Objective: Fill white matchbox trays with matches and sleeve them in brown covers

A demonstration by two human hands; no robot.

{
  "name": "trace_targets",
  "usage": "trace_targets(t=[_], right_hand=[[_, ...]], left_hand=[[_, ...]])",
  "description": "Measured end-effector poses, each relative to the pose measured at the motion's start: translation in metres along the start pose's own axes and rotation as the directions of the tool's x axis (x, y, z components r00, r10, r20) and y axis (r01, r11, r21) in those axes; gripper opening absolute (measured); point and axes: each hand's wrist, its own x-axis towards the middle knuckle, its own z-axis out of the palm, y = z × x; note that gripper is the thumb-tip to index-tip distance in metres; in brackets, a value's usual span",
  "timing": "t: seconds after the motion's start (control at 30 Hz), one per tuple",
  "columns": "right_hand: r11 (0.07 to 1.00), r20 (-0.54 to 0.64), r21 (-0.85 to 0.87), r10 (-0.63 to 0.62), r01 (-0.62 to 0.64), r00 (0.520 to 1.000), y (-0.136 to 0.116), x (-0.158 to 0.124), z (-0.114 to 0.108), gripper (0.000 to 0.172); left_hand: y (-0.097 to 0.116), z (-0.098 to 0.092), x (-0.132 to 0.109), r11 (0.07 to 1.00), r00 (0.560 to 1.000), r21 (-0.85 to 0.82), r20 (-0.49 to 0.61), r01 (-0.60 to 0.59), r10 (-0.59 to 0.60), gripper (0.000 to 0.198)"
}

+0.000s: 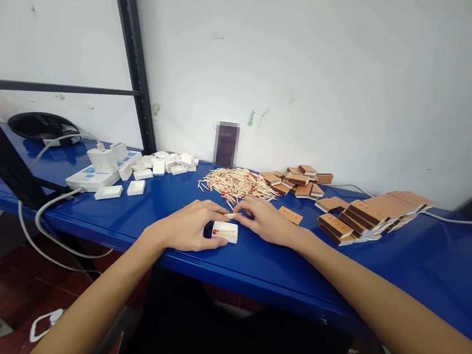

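Note:
A small white matchbox tray (232, 229) with a few red-tipped matches (223, 233) inside lies near the table's front edge. My left hand (190, 224) curves around it, thumb along the near side and fingers at the far side. Just beyond the tray, my right hand (264, 219) pinches a few matchsticks (234, 215), and my left fingertips meet their other end. Behind both hands spreads a large heap of loose matches (239, 184). A flat brown matchbox sleeve (290, 215) lies beside my right wrist.
White empty trays (171, 164) are piled at the back left, near a power strip (93, 178) with plugged-in chargers. Brown matchboxes (299, 179) form a pile at the back; stacked rows of them (368, 212) stand on the right. A black metal post (133, 51) rises at left.

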Motion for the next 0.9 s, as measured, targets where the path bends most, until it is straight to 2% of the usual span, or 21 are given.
trace_targets(t=[0.3,0.57,0.73,0.9], right_hand=[[1.000,0.077,-0.030,0.008,-0.005,0.997,0.000,0.000,0.002,0.014],[0.999,0.075,-0.052,0.019,-0.015,0.997,0.000,0.002,0.003,0.015],[0.998,0.002,-0.061,-0.008,0.009,1.000,-0.008,0.001,-0.001,0.021],[0.999,-0.029,-0.033,-0.022,0.021,0.999,-0.023,-0.004,-0.008,0.021]], left_hand=[[0.003,0.000,0.000,1.000,1.000,0.004,0.003,0.024,-0.024,0.050],[0.004,0.001,0.001,1.000,1.000,0.001,-0.009,0.019,-0.019,0.050],[0.003,-0.001,0.000,1.000,0.993,0.021,-0.121,0.005,-0.002,0.048],[0.001,-0.003,-0.002,0.996,0.964,0.024,-0.252,-0.083,0.087,0.031]])
